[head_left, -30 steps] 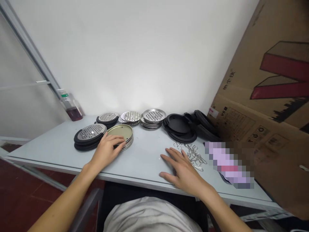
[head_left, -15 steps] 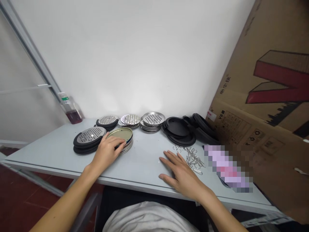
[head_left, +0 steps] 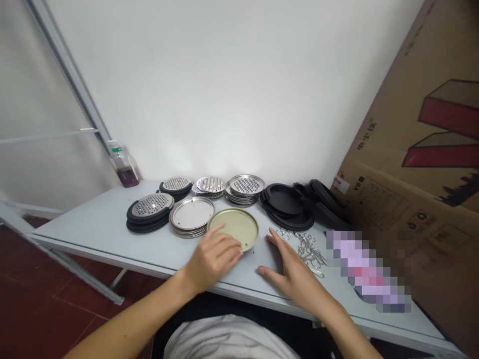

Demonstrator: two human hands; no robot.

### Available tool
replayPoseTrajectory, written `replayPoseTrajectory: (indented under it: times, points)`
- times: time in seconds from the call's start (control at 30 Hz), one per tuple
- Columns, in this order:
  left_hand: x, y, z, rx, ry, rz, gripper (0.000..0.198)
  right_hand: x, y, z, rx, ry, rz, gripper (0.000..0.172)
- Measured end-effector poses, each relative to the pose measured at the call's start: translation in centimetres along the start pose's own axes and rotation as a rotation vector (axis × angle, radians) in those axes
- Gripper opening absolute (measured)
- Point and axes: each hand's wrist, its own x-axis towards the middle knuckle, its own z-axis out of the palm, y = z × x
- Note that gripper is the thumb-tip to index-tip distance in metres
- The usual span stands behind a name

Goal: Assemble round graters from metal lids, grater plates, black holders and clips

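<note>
My left hand (head_left: 217, 254) grips the near left rim of a round, gold-coloured metal lid (head_left: 241, 227), its fingers closed on the edge. The lid is over the table just right of a stack of silver round lids (head_left: 192, 213). To the right of the lid, my right hand (head_left: 290, 267) is open, thumb and fingers apart, with nothing in it. Beside its fingers lies a loose pile of thin metal wire rings and hooks (head_left: 311, 253).
Grater discs in black rims (head_left: 151, 207) stand at the left. Along the wall are loose grater plates (head_left: 210, 184), stacked grater plates (head_left: 247, 185) and black round bases (head_left: 286, 199). A bottle of dark red liquid (head_left: 127, 174) stands back left; a large cardboard box (head_left: 377, 169) borders the right.
My left hand has lifted the gold-coloured lid off the stack and carried it right, uncovering a silver lid. My right hand has turned with its thumb side up. The view has shifted slightly.
</note>
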Motion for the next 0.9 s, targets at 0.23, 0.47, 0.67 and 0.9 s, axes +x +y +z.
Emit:
replayPoseTrajectory:
  times: [0.23,0.47,0.67,0.9]
  points:
    - [-1.1,2.5,3.9,-0.180,-0.042,-0.009,0.009,0.3,0.3,0.1,-0.013,0.051,-0.129,0.083]
    - [-1.2,0.9,2.1,-0.380,-0.284,-0.266,0.039,0.3,0.1,0.0,-0.093,0.007,-0.045,0.065]
    - [-3.1,-1.6,0.5,-0.352,-0.349,-0.525,0.084,0.2,-0.8,-0.7,-0.089,-0.035,-0.025,0.039]
    - [-3.3,-1.7,1.1,-0.359,-0.362,-0.560,0.063,0.4,-0.9,-0.8,-0.087,-0.022,-0.006,0.040]
